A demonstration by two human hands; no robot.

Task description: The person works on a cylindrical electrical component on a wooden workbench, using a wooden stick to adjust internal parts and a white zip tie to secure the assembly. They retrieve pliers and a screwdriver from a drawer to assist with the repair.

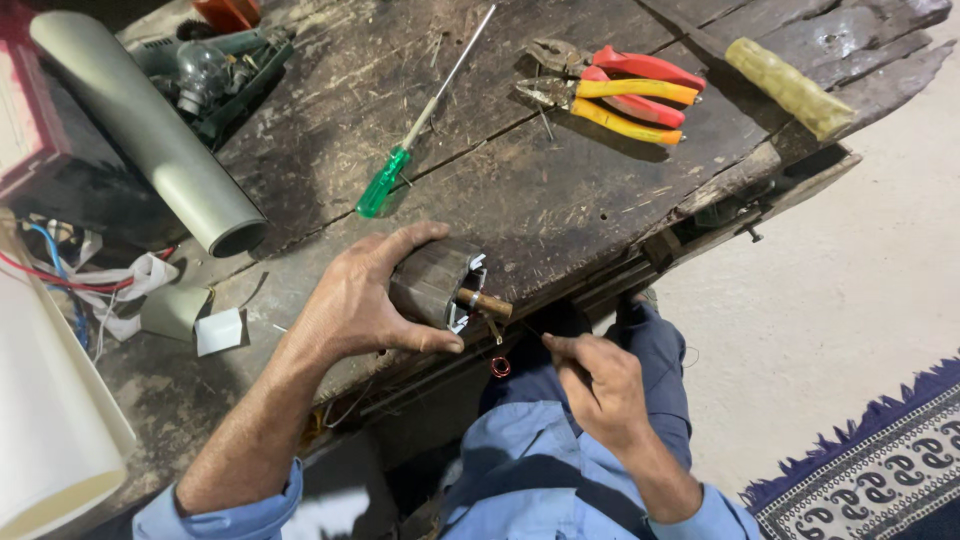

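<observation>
R hand [598,385]: nearest cam, off the workbench [560,200] edge, fingers pinched on thin copper wire [527,337]; small wire coil [500,367] hung just below.
L hand [365,300]: gripped motor armature [437,285] at bench's near edge, shaft pointing twd R hand.
Green screwdriver [385,180]: on bench, beyond armature.
Pliers [610,90]: far side of bench.
Grey pipe [140,125]: bench's left part.

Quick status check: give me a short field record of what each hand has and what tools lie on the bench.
Left hand: grips a motor armature at the bench edge
Right hand: pinches a thin copper wire running to the armature
Screwdriver: green handle, lying on the bench, untouched
Pliers: two pairs, red and yellow handles, side by side
Grey pipe: lying far left
</observation>
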